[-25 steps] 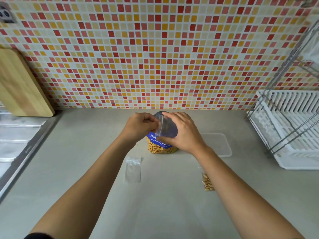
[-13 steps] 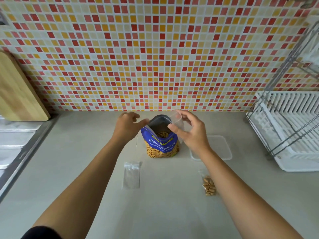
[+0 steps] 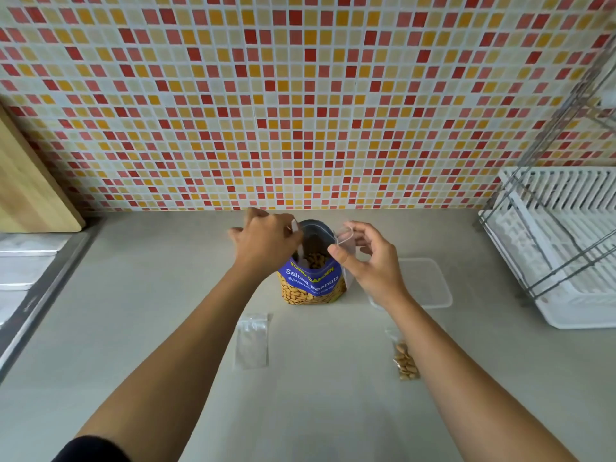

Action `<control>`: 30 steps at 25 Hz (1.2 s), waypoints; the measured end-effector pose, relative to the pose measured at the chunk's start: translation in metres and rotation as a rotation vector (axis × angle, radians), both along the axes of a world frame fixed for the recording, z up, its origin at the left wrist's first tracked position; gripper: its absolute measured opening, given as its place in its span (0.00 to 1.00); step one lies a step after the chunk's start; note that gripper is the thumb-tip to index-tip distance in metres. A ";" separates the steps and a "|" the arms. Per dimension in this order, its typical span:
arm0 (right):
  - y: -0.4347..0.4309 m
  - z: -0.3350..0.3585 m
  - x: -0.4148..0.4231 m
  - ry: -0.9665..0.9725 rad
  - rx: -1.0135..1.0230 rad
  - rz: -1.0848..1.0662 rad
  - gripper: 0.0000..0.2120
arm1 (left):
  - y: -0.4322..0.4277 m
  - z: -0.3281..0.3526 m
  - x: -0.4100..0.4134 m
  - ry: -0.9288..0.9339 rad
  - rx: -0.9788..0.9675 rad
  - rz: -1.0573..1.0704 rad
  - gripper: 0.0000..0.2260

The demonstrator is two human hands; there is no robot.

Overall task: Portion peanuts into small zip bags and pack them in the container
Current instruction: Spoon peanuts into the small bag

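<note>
**Thin film, loose nuts: hold by the rims**

The right hand (image 3: 373, 265) pinches a small clear zip bag (image 3: 346, 240) at its mouth between thumb and forefinger, with the other fingers loosely spread behind. The bag hangs just beside the right edge of the open pouch (image 3: 313, 285), which stands upright on the counter (image 3: 316, 411). The left hand (image 3: 266, 245) is at the pouch mouth with its fingers bent down toward the peanuts (image 3: 315, 260). I cannot tell whether they hold nuts, grip the rim, or hold nothing.

The zip bag is likely almost weightless, limp and slick. It probably keeps no shape of its own, so the best hold is the stiffer zip strip at the top, pulled apart to keep the mouth open. Gripped lower down, the film would likely collapse shut.

The peanuts are small, hard and smooth, and are apt to roll and scatter if dropped from a height. A loose pinch of a few at a time looks safer.

The pouch is soft-walled but seems steadied by its contents. A push on its upper rim could still tip it.

A flat spare bag (image 3: 252, 341) lies on the counter near the left forearm. A filled bag (image 3: 405, 361) lies beside the right forearm, not yet in the clear container (image 3: 430, 278) behind the right hand.
</note>
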State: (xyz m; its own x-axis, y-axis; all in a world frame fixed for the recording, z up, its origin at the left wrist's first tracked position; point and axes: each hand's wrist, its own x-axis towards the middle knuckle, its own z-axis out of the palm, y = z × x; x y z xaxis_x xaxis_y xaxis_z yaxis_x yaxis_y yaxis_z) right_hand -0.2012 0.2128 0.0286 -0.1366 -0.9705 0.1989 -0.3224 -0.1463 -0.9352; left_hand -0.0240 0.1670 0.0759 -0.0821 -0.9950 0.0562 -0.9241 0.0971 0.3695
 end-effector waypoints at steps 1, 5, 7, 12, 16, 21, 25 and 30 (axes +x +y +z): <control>-0.001 0.000 -0.001 -0.006 -0.002 -0.001 0.28 | -0.001 0.001 0.001 -0.058 -0.021 0.022 0.11; -0.002 -0.002 -0.001 -0.036 0.011 0.034 0.30 | 0.001 -0.008 -0.006 -0.045 0.255 0.038 0.09; -0.002 -0.003 -0.002 -0.054 0.024 0.058 0.30 | -0.003 -0.010 -0.004 0.197 0.324 0.061 0.08; 0.000 -0.005 -0.007 -0.071 0.055 0.090 0.27 | -0.002 -0.003 0.004 0.696 0.380 0.131 0.04; 0.002 -0.002 -0.008 -0.057 0.056 0.066 0.26 | -0.002 0.003 0.008 0.825 0.335 0.180 0.06; 0.003 0.002 -0.012 -0.023 0.011 0.006 0.26 | 0.000 0.008 0.011 0.931 0.359 0.268 0.06; 0.001 0.008 -0.014 0.120 -0.052 -0.020 0.27 | -0.004 0.006 0.025 1.015 0.397 0.375 0.05; -0.004 0.016 -0.010 0.463 -0.092 0.011 0.30 | -0.013 0.017 0.045 1.110 0.396 0.457 0.02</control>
